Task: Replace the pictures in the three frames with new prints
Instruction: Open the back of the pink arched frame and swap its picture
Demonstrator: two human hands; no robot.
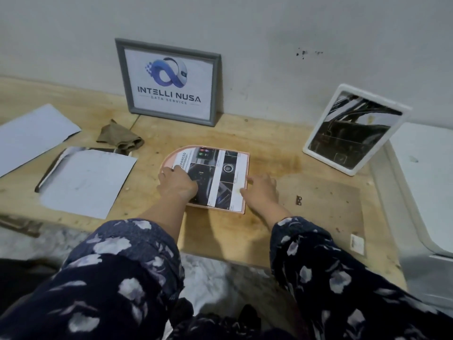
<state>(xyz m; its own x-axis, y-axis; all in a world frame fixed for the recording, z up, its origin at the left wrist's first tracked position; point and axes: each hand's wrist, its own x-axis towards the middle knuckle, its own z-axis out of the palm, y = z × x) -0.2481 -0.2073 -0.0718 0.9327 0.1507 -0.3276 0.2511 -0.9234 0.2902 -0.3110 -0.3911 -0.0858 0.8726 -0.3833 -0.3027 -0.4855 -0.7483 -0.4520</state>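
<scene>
patterned sleeves (127,278) lead to both hands on the pink arch-topped frame (241,192), lying flat at the middle of the wooden table (245,231). left hand (177,184) presses flat on the print (215,177); right hand (261,192) rests straight fingertips at its right edge. risk, as judged: uneven pressure could skew or crease the print, leaving it misaligned. legible text: "advanced" on the print, partly covered; "intelli nusa data service" in the grey frame (169,82) at the far wall.

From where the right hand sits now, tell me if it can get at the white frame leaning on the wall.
Probably yes. The right hand rests at the pink frame, and only bare tabletop lies between it and the white frame further to the right.
</scene>
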